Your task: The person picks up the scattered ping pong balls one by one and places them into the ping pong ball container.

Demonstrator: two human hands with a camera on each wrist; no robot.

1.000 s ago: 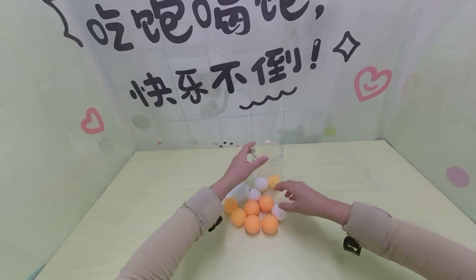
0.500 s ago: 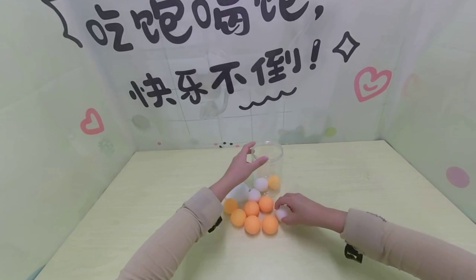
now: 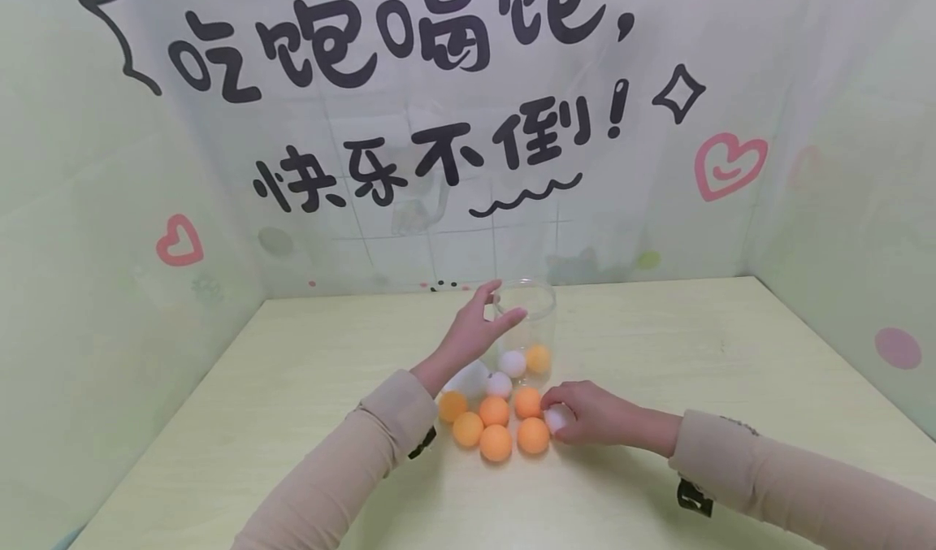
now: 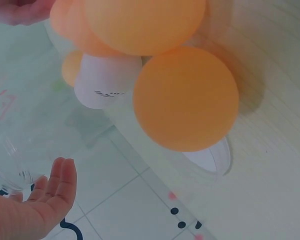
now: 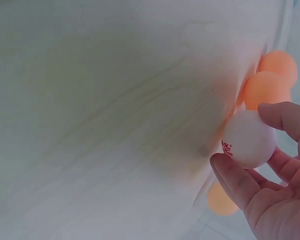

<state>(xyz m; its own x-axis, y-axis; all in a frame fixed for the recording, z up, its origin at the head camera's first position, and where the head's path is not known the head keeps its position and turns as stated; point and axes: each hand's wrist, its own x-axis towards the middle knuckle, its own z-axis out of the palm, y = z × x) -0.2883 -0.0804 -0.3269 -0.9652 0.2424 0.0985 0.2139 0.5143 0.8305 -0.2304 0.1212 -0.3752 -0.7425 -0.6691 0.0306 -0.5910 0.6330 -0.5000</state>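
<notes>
A clear plastic jar (image 3: 528,300) stands upright on the pale table (image 3: 307,420), with a white ball (image 3: 512,363) and an orange ball (image 3: 539,358) inside. My left hand (image 3: 491,308) rests against the jar's rim and near side, fingers straight; the left wrist view shows those fingers (image 4: 57,182) beside the clear rim (image 4: 5,175). My right hand (image 3: 566,412) pinches a white ball (image 3: 556,418) on the table, at the right edge of a cluster of orange balls (image 3: 496,443). In the right wrist view, thumb and finger curl round that white ball (image 5: 247,139).
Several orange balls (image 3: 468,429) and two more white balls (image 3: 500,384) lie in front of the jar between my hands. Printed curtain walls (image 3: 132,233) close the table in on the left, back and right. The near table edge lies below my sleeves (image 3: 768,469).
My right hand dropped from beside the jar's base onto the white ball at the cluster's right and closed round it. The left hand stayed on the jar.
</notes>
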